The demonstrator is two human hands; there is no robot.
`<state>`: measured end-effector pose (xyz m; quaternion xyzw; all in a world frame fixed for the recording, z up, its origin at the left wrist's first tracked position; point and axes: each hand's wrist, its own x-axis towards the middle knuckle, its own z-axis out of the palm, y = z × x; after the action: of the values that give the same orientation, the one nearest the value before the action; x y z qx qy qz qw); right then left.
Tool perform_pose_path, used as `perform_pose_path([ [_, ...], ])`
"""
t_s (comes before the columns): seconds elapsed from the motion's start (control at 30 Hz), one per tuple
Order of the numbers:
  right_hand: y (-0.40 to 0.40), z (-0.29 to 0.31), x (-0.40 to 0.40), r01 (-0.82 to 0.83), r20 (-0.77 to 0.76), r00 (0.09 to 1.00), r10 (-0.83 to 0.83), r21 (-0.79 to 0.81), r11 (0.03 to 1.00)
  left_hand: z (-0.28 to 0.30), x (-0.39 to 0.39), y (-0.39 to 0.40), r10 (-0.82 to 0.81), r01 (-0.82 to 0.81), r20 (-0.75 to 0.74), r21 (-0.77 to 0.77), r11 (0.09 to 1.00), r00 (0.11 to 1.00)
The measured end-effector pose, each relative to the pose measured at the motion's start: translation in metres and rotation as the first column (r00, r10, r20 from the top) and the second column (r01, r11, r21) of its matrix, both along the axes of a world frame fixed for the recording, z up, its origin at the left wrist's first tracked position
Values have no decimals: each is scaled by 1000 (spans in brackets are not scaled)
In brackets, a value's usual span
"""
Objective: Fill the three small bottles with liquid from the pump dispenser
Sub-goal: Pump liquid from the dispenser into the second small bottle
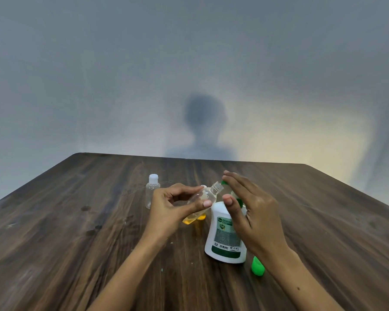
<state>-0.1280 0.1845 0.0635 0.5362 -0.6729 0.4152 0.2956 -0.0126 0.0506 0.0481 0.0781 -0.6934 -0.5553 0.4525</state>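
**Uncapped bottle tilted at the pump, one hand on each**

Your left hand is gripping a small clear bottle, thumb and fingers wrapped round its body. It's uncapped and tipped so the open neck points up and right, toward the green pump head. There's some yellow liquid pooled at the low end of it.

Your right hand sits over the top of the white pump dispenser, fingers straight and spread, not gripping anything. Most of the pump is hidden behind it, so I can't tell if the palm actually touches.

Right behind the held bottle there's another bit of yellow, maybe a second bottle, mostly hidden. Further left, a clear capped bottle stands upright. A green cap lies on the wooden table just right of the dispenser's base.
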Motion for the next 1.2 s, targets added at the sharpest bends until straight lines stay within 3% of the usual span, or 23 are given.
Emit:
perform_pose_path([
  [0.5,-3,-6,3,57,9,998,-57,-7,998,-2,-3,0,5,-5,8,-28,1000,1000],
  [0.73,-1,-3,4,77,-66,995,-76,14,997,1,-1,2,-9,8,-10,-19,1000,1000],
  [1.2,-5,-6,6,78,15,997,-77,-24,997,-1,-3,-1,16,-15,28,-25,1000,999],
])
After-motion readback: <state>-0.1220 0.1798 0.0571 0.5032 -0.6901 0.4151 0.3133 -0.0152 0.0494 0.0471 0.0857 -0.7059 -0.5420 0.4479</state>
